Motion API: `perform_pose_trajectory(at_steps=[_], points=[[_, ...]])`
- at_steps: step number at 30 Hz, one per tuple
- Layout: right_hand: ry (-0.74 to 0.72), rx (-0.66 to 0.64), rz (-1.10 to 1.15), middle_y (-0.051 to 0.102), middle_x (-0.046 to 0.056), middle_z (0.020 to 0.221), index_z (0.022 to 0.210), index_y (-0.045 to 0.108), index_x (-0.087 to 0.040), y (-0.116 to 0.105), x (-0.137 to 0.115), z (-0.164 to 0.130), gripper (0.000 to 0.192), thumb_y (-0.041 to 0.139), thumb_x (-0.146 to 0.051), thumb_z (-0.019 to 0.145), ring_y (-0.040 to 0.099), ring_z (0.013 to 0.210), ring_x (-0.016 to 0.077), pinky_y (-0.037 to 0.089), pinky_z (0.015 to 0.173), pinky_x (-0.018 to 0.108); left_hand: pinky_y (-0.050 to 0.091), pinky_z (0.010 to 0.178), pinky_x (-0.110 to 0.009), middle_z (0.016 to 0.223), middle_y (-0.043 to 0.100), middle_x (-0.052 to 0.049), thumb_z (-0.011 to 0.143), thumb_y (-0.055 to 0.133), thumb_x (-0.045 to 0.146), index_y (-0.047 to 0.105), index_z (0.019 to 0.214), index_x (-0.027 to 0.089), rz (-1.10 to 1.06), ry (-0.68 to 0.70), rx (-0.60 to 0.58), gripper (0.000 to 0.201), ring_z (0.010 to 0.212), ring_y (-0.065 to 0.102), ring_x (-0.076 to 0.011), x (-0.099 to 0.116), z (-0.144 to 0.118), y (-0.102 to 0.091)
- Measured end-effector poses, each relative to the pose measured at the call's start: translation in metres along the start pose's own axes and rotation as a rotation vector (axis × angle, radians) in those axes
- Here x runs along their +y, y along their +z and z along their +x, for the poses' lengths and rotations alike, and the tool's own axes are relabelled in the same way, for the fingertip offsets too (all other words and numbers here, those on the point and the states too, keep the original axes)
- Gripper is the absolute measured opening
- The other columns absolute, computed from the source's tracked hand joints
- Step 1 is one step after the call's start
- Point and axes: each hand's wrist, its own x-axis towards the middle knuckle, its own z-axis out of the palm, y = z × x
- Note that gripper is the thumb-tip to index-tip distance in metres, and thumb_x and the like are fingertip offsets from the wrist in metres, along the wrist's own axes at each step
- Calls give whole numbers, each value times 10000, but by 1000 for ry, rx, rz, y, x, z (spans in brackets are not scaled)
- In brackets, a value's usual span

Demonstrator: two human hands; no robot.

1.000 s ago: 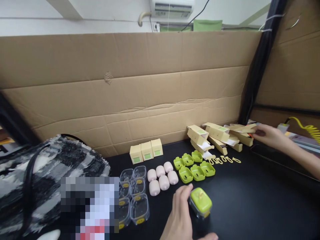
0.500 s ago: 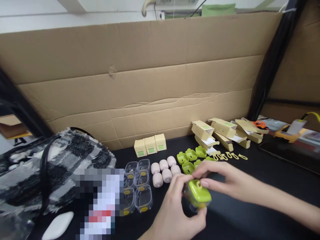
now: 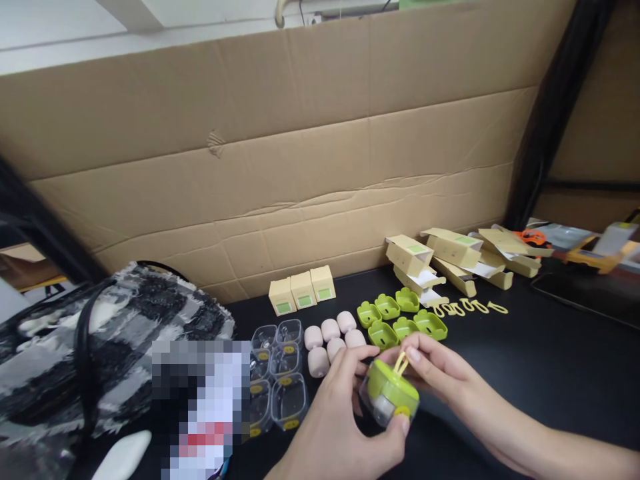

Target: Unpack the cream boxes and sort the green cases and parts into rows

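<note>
Green-lidded container (image 3: 395, 388) – in the head view it sits tilted between the hands, near the bottom centre, in front of the green trays (image 3: 383, 335) and pale rounded pieces (image 3: 318, 362) on the worktop (image 3: 530, 373). The left hand (image 3: 350, 417) grips its clear body, thumb on the yellow patch at the front; the right hand (image 3: 443, 373) pinches the yellow loop (image 3: 401, 363) on top between thumb and finger. Whether the base touches the worktop, I cannot tell.

It looks light and stiff, probably hard plastic, smooth enough to slip and perhaps apt to crack if squeezed hard. The body's sides seem the surest hold – the thin loop likely bends.
</note>
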Motion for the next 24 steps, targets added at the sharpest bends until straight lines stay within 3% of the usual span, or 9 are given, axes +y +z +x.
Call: perform_pose_trajectory(at_steps=[3,6,10,12,15,17,19,21,24], points=[[-66,118,-12,646,20,876,830,578,-211,-7,-5,5,351,609,-560,837,629,866,199,517,816,348,494,829,-403,1114,561,-81,616,659,195,511,1262,204,5,-28,-53,662,915,579,-248,-2,-2,0],[-13,207,141,640,16,930,875,565,-224,-17,-13,13,340,681,-531,789,642,818,203,571,665,335,472,889,-401,1072,547,-70,603,632,145,564,1168,191,31,3,-98,570,938,580,-244,-7,-4,0],[132,189,290,638,20,837,880,582,-201,-22,-20,16,310,777,-386,727,651,761,203,591,560,303,443,904,-400,1012,578,-66,612,612,94,553,968,188,71,14,-84,373,968,570,-251,-16,-5,4],[131,168,291,637,26,826,885,585,-196,-20,-20,15,271,746,-378,763,651,762,202,587,549,292,411,938,-431,1116,556,-100,592,689,123,530,1047,182,70,-30,-93,485,1052,531,-288,-19,-5,6],[-7,120,217,629,22,910,904,556,-228,-15,-23,14,237,640,-443,852,644,803,202,582,562,305,377,948,-415,1179,512,-97,603,771,234,472,1186,208,14,0,61,656,1076,485,-275,-22,-6,7],[-160,39,109,626,21,967,910,536,-245,-8,-26,14,226,558,-470,908,628,892,197,572,700,330,438,756,-335,944,574,-42,764,658,444,416,1260,233,-215,-21,47,591,810,532,-187,-26,-5,11],[-250,-91,-7,631,26,981,925,533,-253,0,-27,12,230,475,-473,954,599,993,190,519,854,340,380,526,-246,687,562,11,811,420,704,438,1241,208,-627,-145,-241,656,527,462,-118,-33,-2,19],[-257,-208,-121,622,39,1039,923,533,-254,8,-26,9,253,410,-469,980,578,1035,185,491,897,331,329,456,-211,603,566,2,645,357,889,570,1026,157,-1010,-260,-514,852,440,459,-86,-42,1,31],[-289,-199,-318,577,46,1170,897,542,-259,11,-18,4,261,373,-429,998,543,1102,185,482,913,320,345,447,-183,589,557,-5,585,511,867,593,755,135,-1231,-250,-478,755,447,503,-66,-52,5,44]])
